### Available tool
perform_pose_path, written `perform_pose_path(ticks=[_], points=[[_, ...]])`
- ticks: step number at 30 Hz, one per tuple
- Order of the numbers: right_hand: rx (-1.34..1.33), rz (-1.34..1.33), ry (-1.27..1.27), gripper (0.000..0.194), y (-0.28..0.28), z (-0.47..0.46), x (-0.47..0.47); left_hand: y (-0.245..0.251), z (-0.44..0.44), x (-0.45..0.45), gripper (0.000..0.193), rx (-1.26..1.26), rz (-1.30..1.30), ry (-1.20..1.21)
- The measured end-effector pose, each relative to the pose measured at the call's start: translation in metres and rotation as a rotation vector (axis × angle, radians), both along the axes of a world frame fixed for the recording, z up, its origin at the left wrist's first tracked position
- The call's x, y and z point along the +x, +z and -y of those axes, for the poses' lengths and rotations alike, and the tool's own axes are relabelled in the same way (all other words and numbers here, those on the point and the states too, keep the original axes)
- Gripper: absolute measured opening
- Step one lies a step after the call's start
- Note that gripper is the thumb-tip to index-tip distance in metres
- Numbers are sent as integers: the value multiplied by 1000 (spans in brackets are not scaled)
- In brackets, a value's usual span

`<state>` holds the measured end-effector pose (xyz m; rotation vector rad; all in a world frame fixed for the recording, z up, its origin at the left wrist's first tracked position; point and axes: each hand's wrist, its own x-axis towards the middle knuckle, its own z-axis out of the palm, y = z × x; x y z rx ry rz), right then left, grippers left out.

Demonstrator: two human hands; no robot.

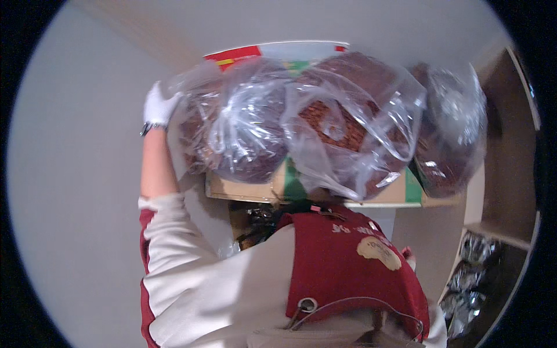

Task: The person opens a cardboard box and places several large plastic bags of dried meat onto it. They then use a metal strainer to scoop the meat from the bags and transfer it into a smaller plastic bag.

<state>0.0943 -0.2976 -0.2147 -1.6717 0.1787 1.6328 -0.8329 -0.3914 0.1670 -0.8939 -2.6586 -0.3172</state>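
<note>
My left hand [160, 104], in a white glove, is at the left edge of a clear plastic bag [248, 122] with its top bunched up. The fingers are partly hidden by the plastic, so whether they grip it cannot be told. Beside that bag, a larger clear bag [354, 126] holds reddish-brown contents. A third filled clear bag [452, 130] lies at the right. The bags sit over a cardboard box [239, 188] with green stripes. My right hand is out of view.
Behind the bags shows a red and white panel [300, 51]. To the right stands a shelf unit [507, 143], with several shiny wrapped packages [468, 278] in its lower part. Dark wrapped items [259, 217] lie below the box edge. A pale wall or floor surface [78, 174] spans the left.
</note>
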Motion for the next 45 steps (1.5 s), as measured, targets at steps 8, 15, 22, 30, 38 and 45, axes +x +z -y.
perform_pose_path(ticks=[8,15,22,30,38,45], points=[[661,406,163,6,149,-77,-107,-10,-24,187,56,451,506,-631],[478,81,812,43,211,-100,-216,-134,-34,273,74,490,2091,-19],[361,-278,1001,83,171,-132,-295,-169,-80,337,69,610,2108,-132],[510,-462,702,56,149,-134,-336,-177,-99,347,64,734,1962,-236],[455,-343,708,66,152,-129,-375,-157,-124,308,60,806,1824,-418],[550,-208,869,62,151,-138,-368,-155,-132,324,56,726,1840,-584]])
